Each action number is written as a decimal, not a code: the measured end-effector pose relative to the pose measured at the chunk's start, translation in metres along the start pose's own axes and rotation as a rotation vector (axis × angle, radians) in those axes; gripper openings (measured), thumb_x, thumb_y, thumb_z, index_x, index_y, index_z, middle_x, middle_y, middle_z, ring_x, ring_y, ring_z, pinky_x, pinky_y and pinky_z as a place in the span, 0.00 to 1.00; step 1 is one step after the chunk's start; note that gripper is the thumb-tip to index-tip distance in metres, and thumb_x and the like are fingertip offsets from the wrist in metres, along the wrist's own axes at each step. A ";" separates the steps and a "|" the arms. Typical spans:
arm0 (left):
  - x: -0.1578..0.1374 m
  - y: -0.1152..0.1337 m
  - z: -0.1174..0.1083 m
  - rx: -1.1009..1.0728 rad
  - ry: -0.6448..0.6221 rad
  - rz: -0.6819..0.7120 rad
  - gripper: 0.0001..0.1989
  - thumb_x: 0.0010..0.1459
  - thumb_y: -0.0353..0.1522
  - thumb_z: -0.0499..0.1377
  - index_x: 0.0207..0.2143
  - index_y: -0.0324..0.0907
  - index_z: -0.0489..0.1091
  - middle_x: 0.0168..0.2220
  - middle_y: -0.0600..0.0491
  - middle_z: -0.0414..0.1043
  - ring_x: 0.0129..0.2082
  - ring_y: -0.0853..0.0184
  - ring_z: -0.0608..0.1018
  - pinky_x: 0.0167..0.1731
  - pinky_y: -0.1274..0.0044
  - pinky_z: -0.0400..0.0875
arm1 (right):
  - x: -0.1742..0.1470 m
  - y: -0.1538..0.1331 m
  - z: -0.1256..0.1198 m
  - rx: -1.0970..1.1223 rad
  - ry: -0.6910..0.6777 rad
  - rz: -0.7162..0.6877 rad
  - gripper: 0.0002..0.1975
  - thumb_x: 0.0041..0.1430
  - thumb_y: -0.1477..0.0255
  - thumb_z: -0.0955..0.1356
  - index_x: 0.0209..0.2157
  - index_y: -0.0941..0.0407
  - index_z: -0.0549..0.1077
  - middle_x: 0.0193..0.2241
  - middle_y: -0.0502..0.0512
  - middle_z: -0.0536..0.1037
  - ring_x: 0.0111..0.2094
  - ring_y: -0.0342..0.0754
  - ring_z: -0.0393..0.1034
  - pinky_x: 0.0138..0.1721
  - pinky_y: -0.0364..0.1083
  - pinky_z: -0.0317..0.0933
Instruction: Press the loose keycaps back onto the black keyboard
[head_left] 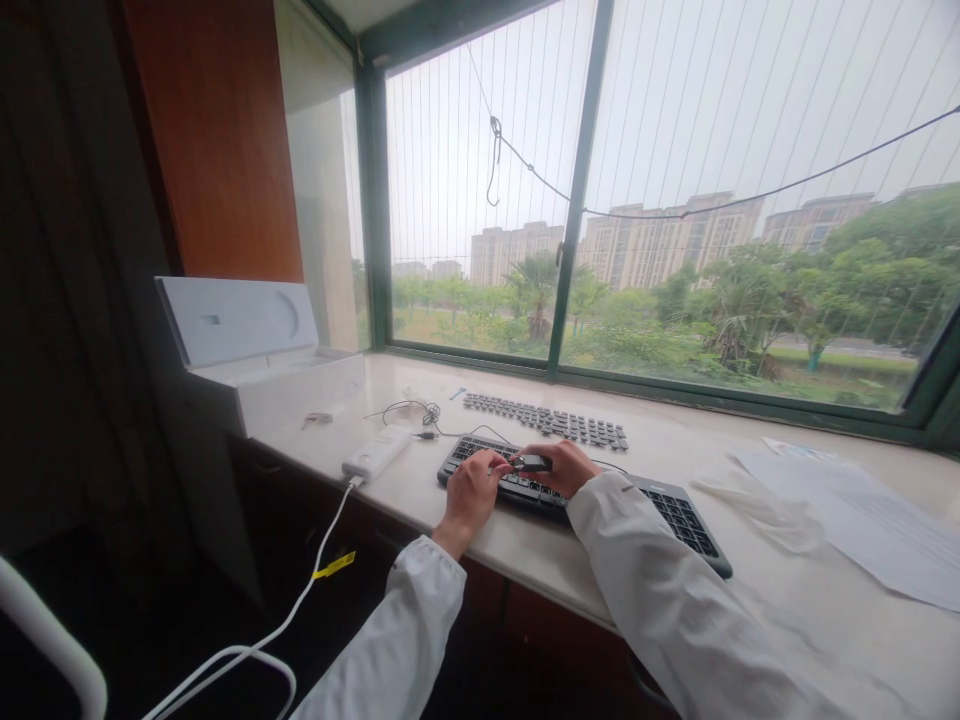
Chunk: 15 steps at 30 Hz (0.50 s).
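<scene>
A black keyboard (682, 515) lies at the front of the white counter, and much of it shows bare sockets with no keycaps. My right hand (566, 468) is closed around a small dark, blocky object (532, 463) held over the keyboard; its exact kind is unclear. Close beside it, my left hand (474, 490) is pinched at the object's near end, above the keyboard's left half. Whatever the left fingertips hold is too small to make out. Behind the keyboard, loose black keycaps (547, 418) are set out in rows.
A white power strip (377, 453) with a white cord (319, 570) lies left of the keyboard. The keyboard's black cable (427, 410) is coiled behind it. An opened white box (285, 390) stands at the left. Paper sheets (870, 520) and a crumpled tissue (772, 515) lie right.
</scene>
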<state>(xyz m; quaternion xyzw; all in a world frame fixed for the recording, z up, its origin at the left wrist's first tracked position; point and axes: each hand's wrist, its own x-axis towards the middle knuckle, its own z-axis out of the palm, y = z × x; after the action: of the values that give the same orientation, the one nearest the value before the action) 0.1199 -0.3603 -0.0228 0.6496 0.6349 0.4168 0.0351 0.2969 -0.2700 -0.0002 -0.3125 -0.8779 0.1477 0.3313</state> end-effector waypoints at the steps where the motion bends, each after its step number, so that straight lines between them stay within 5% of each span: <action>1: 0.000 0.000 0.000 -0.008 -0.004 -0.005 0.11 0.61 0.41 0.54 0.36 0.46 0.72 0.37 0.54 0.76 0.38 0.66 0.76 0.35 0.78 0.64 | 0.000 0.000 0.000 -0.021 -0.008 -0.006 0.13 0.45 0.61 0.73 0.33 0.52 0.80 0.23 0.52 0.78 0.26 0.47 0.70 0.31 0.42 0.57; 15: 0.000 0.006 -0.007 -0.125 0.024 0.054 0.10 0.58 0.38 0.59 0.41 0.48 0.73 0.41 0.54 0.76 0.42 0.66 0.76 0.40 0.77 0.68 | 0.003 0.001 -0.001 -0.053 -0.007 -0.033 0.17 0.49 0.55 0.70 0.30 0.55 0.79 0.19 0.50 0.74 0.22 0.44 0.64 0.27 0.42 0.53</action>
<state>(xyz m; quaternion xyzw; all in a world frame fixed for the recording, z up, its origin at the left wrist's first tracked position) 0.1205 -0.3649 -0.0154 0.6581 0.5901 0.4641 0.0569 0.2963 -0.2675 0.0013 -0.3063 -0.8877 0.1199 0.3223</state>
